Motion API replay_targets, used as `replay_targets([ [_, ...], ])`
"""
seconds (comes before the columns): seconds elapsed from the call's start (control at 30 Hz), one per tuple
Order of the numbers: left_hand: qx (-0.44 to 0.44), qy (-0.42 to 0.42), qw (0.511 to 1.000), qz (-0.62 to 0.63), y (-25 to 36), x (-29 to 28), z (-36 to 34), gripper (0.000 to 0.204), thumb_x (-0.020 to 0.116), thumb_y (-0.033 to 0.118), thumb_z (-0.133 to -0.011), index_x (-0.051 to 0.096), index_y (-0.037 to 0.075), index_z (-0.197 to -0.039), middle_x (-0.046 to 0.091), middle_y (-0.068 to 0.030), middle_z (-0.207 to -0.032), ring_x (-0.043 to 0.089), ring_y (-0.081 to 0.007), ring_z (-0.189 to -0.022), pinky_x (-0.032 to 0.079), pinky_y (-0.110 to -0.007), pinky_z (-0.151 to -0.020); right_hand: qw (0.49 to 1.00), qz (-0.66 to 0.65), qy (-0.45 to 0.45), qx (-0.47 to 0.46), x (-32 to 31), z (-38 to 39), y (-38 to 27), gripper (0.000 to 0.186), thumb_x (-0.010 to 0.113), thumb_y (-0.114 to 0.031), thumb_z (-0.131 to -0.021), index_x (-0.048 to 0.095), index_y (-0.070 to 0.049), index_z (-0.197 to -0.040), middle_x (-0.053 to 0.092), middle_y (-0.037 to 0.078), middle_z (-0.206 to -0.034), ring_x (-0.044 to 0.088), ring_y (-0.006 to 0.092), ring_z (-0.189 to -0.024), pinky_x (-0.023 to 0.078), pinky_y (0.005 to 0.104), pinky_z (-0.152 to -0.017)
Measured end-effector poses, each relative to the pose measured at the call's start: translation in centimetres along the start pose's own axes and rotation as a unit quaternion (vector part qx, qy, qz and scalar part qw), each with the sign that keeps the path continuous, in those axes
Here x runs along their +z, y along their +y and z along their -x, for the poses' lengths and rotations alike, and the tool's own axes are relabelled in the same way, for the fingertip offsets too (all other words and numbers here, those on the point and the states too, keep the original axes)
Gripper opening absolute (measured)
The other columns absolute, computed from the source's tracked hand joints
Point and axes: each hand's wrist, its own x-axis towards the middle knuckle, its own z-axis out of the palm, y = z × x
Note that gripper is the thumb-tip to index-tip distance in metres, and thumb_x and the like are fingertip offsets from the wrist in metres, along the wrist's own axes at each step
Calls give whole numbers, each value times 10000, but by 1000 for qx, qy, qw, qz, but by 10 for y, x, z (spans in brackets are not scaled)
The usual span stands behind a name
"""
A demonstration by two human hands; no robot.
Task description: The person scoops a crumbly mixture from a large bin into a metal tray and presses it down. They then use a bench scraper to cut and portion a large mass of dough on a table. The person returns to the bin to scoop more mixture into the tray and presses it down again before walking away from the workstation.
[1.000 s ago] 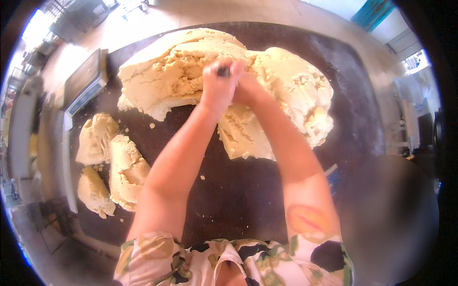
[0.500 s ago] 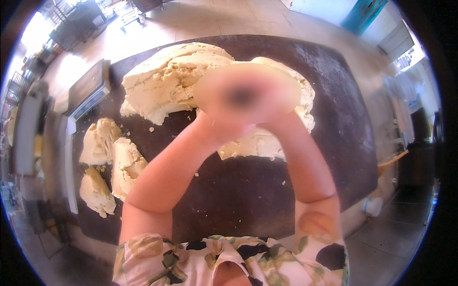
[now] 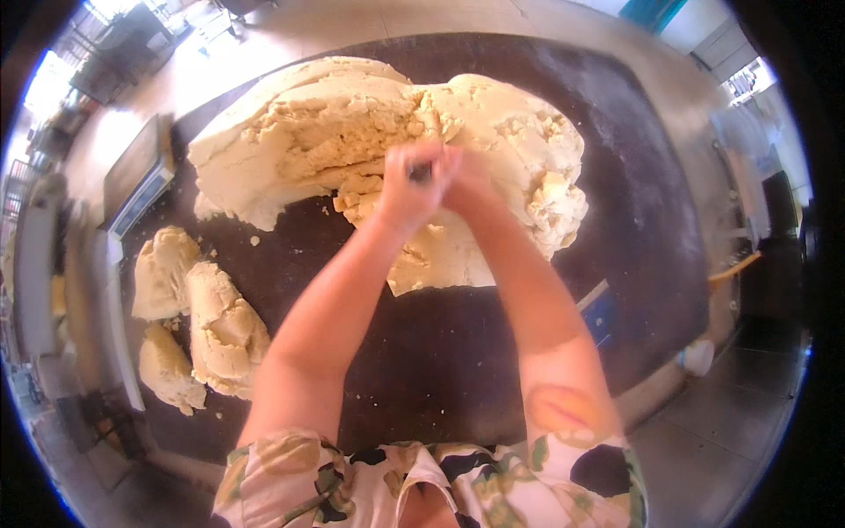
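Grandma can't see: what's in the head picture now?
A person's left hand grips something dark, the blurred right hand beside it, over a big pale dough mound. Three smaller dough lumps lie to the left on the dark table.

Large dough mass (image 3: 378, 114) on table (image 3: 440, 370); three dough pieces (image 3: 224, 330) to its near left; scale (image 3: 139, 172) behind pieces.

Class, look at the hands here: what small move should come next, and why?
Probably a short downward press into the large dough with the dark object in the left hand: the blurred right hand is close beside it, both are over the dough, and the dough looks joined just beyond them. The object's lower end is hidden.
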Motion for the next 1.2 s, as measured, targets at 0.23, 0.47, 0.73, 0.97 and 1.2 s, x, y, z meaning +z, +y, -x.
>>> replay_targets([
  [0.23, 160, -140, 969, -127, 58, 20, 75, 214, 651, -7, -742, 524, 72, -588, 554, -67, -583, 490, -190, -486, 405, -314, -497, 928, 63, 204, -305, 7, 77, 3, 168, 622, -298, -775, 600, -155, -692, 581, 14, -716, 537, 192, -613, 458, 297, -527],
  [0.47, 191, -123, 968, -105, 129, -18, 16, 328, 651, 235, -845, 616, 85, -1135, 608, -140, -1153, 570, -254, -1082, 470, -379, -883, 954, -124, 267, -62, -109, 167, -29, 170, 703, -215, -838, 695, -50, -878, 693, 66, -828, 645, 179, -797, 527, 290, -677],
  [0.73, -248, -369, 815, -372, -9, -55, 25, 648, 422, 623, -898, 503, 170, -1354, 474, -134, -1392, 452, -302, -1276, 369, -402, -1049, 901, -334, 233, 152, -113, 180, -23, 201, 662, -185, -902, 694, -2, -979, 683, 31, -876, 587, 93, -810, 465, 245, -778],
  [0.97, -265, -387, 778, -418, -8, -47, 21, 820, 355, 728, -835, 491, 106, -1351, 530, -151, -1331, 518, -313, -1202, 389, -429, -1006, 930, -274, 231, 87, -54, 121, -11, 179, 616, -162, -902, 681, -5, -958, 680, 97, -873, 622, 162, -806, 487, 297, -753],
  [1.2, -253, -369, 796, -408, -18, -38, 15, 767, 364, 691, -836, 543, 92, -1282, 644, -198, -1111, 592, -355, -1068, 436, -453, -929, 930, -262, 242, 91, -4, 51, 30, 213, 606, -218, -880, 680, -19, -864, 670, 132, -793, 642, 268, -774, 486, 358, -725],
])
